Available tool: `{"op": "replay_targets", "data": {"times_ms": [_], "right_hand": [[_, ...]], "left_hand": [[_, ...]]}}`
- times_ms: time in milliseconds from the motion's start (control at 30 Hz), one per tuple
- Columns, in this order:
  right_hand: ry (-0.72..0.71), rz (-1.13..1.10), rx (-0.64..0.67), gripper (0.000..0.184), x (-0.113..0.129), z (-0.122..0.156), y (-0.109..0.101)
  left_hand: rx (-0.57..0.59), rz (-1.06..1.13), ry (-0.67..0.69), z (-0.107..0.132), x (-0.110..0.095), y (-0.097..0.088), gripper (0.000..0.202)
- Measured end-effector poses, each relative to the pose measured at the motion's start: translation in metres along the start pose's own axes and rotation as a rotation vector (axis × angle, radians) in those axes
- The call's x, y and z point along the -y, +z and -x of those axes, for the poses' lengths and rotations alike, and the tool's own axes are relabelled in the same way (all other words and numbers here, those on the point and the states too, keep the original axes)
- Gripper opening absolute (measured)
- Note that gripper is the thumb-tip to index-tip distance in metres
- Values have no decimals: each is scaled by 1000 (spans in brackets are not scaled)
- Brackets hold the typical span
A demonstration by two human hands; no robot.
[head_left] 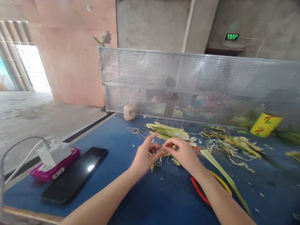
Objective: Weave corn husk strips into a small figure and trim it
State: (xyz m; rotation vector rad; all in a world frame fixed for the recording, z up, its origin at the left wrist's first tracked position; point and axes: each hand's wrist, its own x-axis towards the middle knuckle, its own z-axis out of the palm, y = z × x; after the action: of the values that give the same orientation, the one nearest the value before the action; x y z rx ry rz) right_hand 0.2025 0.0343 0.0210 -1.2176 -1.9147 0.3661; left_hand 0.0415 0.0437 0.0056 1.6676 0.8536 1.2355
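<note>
My left hand [145, 156] and my right hand [184, 154] meet above the blue table [125, 191], fingers pinched together on a thin pale green leaf strip [164, 149] between them. Small shredded bits of leaf [159, 161] hang and lie just under the fingers. A long green leaf blade [227, 178] runs down the table beside my right forearm. Red and yellow handles, of scissors it seems [203, 192], lie partly hidden under my right wrist.
A pile of leaf strips [169, 131] and scraps [234, 143] lies behind the hands. A twine ball [129, 112] stands by the perforated metal screen [204, 85]. A yellow packet [265, 124] sits far right. A black phone [76, 174] and a charger on a pink device [53, 157] lie left.
</note>
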Motion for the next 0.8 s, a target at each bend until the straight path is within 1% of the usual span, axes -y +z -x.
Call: {"op": "replay_targets", "data": {"times_ms": [133, 267, 367, 533, 667, 800], "right_hand": [[66, -202, 48, 5, -4, -1, -3], [88, -338, 103, 5, -5, 0, -4], [119, -363, 116, 7, -4, 0, -5], [162, -394, 160, 10, -2, 2, -7], [204, -374, 182, 17, -3, 2, -5], [211, -352, 162, 15, -5, 2, -1]], "left_hand": [[62, 209, -163, -3, -3, 0, 55], [88, 315, -247, -4, -4, -2, 56], [86, 365, -279, -4, -5, -3, 57], [42, 402, -310, -2, -4, -4, 64], [19, 396, -291, -2, -1, -3, 58], [21, 346, -299, -2, -1, -3, 58]]}}
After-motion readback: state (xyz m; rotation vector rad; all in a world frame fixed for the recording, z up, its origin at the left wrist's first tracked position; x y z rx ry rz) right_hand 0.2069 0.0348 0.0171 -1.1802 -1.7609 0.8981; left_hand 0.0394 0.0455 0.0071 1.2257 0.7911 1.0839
